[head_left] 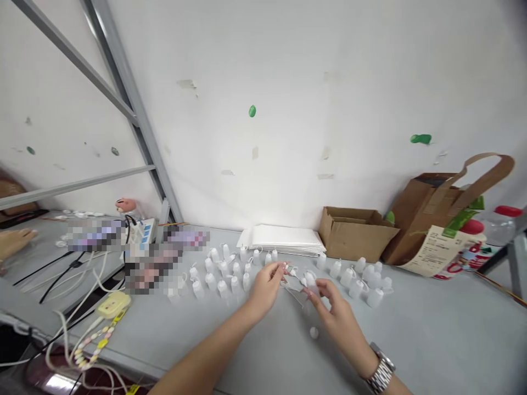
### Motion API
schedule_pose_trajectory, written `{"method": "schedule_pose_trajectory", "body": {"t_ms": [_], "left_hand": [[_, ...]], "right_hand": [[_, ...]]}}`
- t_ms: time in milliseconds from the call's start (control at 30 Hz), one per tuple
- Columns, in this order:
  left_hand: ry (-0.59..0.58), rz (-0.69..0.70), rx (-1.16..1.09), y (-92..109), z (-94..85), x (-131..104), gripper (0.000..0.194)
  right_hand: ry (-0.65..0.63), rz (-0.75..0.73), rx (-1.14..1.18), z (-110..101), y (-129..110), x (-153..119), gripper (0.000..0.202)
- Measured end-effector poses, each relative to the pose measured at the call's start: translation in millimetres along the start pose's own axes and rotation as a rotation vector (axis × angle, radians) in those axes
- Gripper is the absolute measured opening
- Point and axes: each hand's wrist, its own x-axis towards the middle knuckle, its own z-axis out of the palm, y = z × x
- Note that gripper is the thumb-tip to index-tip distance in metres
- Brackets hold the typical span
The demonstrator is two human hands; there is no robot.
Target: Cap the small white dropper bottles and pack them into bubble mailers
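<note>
Grey tabletop (pixel 263 356) stretches below a white wall (pixel 288 126), small white bottles (pixel 223 289) standing left. Near the middle, the left hand (pixel 265 286) pinches its fingertips together on a thin white cord (pixel 291 287); just right, one held bottle (pixel 310 280) sits in the right hand (pixel 336 308), thumb and fingers slightly parted around it.

My bare left hand (pixel 264 286) slants far and rightward, fingertips pinched together; my bare right hand (pixel 334 305) angles far and leftward, fingers curled.

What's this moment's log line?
left hand: pinched, hold unclear | right hand: holding white bottle | around: more white bottles, grey table
</note>
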Motion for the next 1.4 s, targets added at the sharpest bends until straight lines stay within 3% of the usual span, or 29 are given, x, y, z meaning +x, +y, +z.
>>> {"method": "schedule_pose_trajectory", "body": {"t_ms": [100,267,400,533,700,967,1100,1267,1400], "left_hand": [[0.002,0.009,0.037,-3.1,-1.1,0.4,0.026],[0.03,-0.019,0.05,0.0,-2.7,-1.1,0.023],[0.035,-0.01,0.104,1.6,-2.1,-1.5,0.023],[0.015,-0.015,0.216,2.4,-1.0,-3.7,0.027],[0.015,0.045,0.294,-0.8,-2.6,-3.6,0.025],[0.019,0.03,0.308,-2.7,-3.3,-1.2,0.024],[0.02,0.057,0.371,-1.9,-4.4,-0.7,0.021],[-0.096,0.136,0.62,-9.8,-7.3,-1.2,0.02],[-0.15,0.253,0.702,-20.7,-9.4,-0.4,0.006]], "right_hand": [[0.078,0.004,0.038,-11.5,-0.7,-0.9,0.034],[0.489,-0.026,-0.184,-51.0,3.7,-21.5,0.04],[0.617,0.159,-0.312,-99.5,19.5,-39.2,0.041],[0.556,0.346,-0.501,-136.4,50.0,-45.4,0.036],[0.351,0.318,-0.6,-139.3,76.1,-35.9,0.029],[0.181,0.243,-0.524,-121.0,64.9,-14.4,0.022],[0.157,0.259,-0.484,-140.0,70.9,-20.1,0.029],[0.316,0.237,-0.356,-169.9,69.1,-7.3,0.039],[0.219,0.273,-0.192,-169.5,62.5,13.5,0.045]]}}
